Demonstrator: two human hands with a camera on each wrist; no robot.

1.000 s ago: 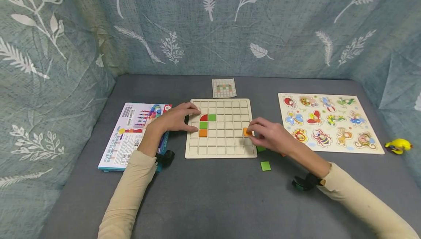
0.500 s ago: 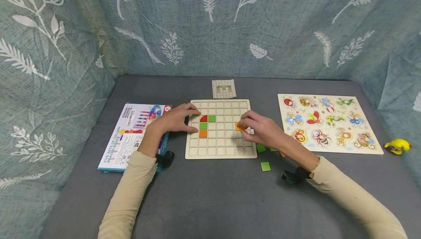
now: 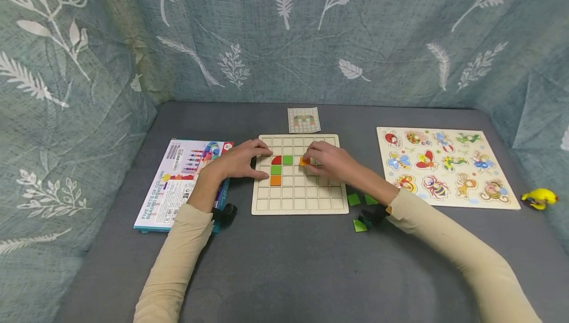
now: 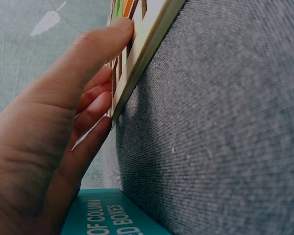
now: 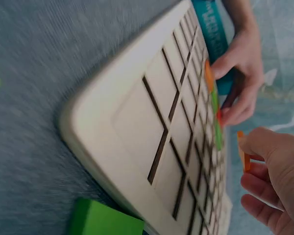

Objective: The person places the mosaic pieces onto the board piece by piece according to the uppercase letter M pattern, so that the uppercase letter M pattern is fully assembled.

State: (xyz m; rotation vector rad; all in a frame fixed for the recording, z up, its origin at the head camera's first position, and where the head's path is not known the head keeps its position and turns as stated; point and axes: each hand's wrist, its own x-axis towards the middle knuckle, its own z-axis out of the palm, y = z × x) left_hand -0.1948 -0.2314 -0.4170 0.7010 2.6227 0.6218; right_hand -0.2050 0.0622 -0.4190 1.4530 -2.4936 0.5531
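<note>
In the head view, a pale wooden grid board point(image 3: 300, 205) lies mid-table. My right hand point(image 3: 332, 162) pinches an orange square tile point(image 5: 244, 152) between thumb and fingers, held over the board's upper middle cells. Spread along the board's left edge, my left hand point(image 3: 240, 160) rests with thumb and fingertips on the border. Close to those fingertips sit a red tile with a rounded corner point(image 3: 276, 160), a green tile point(image 3: 288, 160) beside it, another green tile point(image 3: 276, 170) below, and an orange tile point(image 3: 275, 181) under that.
A small printed pattern card point(image 3: 304, 120) lies behind the board. Loose green tiles point(image 3: 353, 199) lie right of it, partly behind the right wrist. A bead-set box point(image 3: 155, 204) stands left, an insect puzzle board point(image 3: 449, 165) right, and a yellow toy point(image 3: 540, 197) at far right.
My right hand has carried the orange tile leftward and slightly away, from the board's right edge to over its upper middle. The left hand has stayed put.
</note>
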